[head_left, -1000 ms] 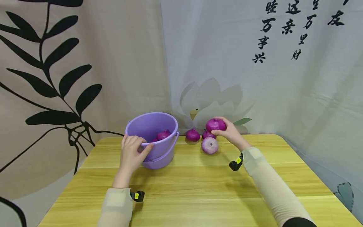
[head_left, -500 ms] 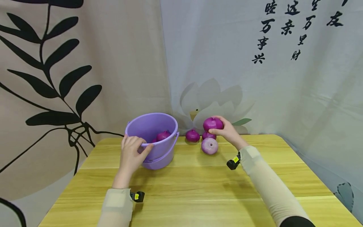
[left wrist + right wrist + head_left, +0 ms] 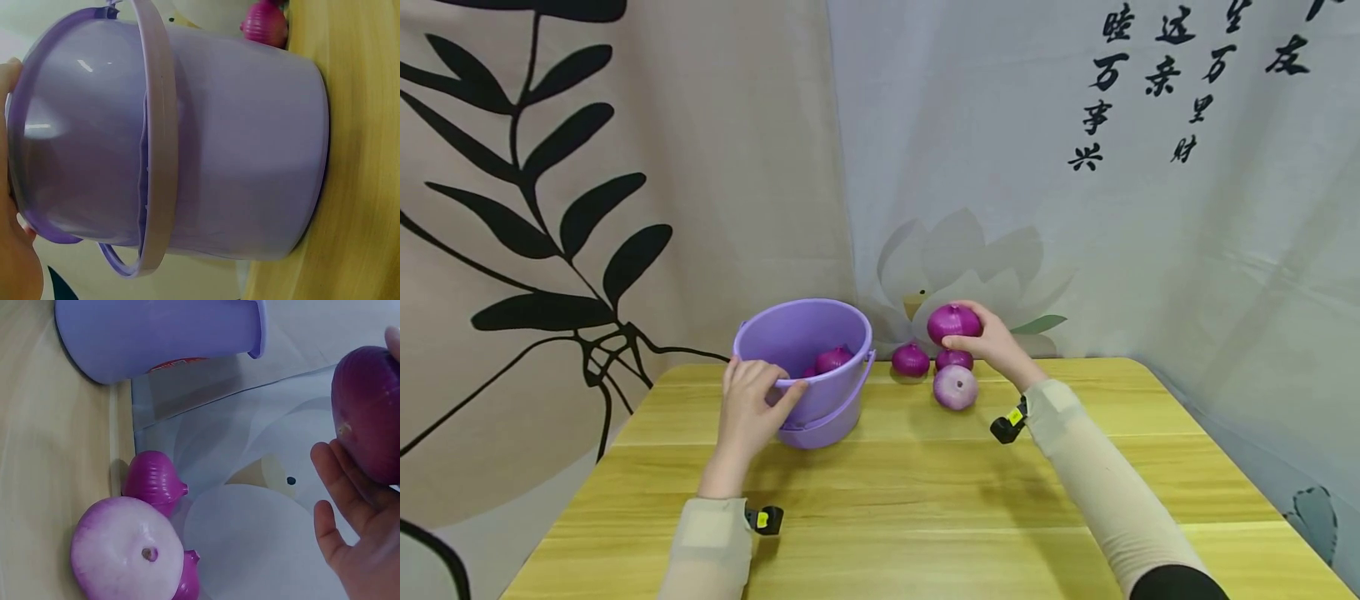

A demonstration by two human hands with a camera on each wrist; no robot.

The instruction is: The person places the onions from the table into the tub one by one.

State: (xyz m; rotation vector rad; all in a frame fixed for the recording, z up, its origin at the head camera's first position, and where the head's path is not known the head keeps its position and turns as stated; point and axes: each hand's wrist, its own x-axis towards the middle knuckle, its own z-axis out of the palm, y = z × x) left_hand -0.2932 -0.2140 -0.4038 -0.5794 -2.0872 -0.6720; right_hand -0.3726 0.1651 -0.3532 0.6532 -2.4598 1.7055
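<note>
A purple bucket [image 3: 820, 408] stands at the back left of the table, with red onions [image 3: 833, 359] inside it. My left hand [image 3: 748, 408] grips the near left part of its rim, fingers over the edge and thumb outside. In my right hand [image 3: 992, 342] a red onion [image 3: 953, 322] is held up in the air, right of the bucket; the right wrist view shows this onion [image 3: 369, 415] between thumb and fingers. Beneath it on the table are two purple onions [image 3: 910, 360] and a paler onion [image 3: 956, 387] in front. The bucket's handle [image 3: 159, 137] hangs down its near side.
The wooden table [image 3: 895, 508] ends at the back against a hanging cloth [image 3: 970, 167] with printed leaves, a flower and characters. A small black camera [image 3: 763, 520] is strapped to the left wrist, another camera [image 3: 1008, 425] to the right.
My right hand has moved left with the red onion, slightly upward, toward the bucket. The left hand has stayed on the rim, and the bucket and the onions on the table have not moved.
</note>
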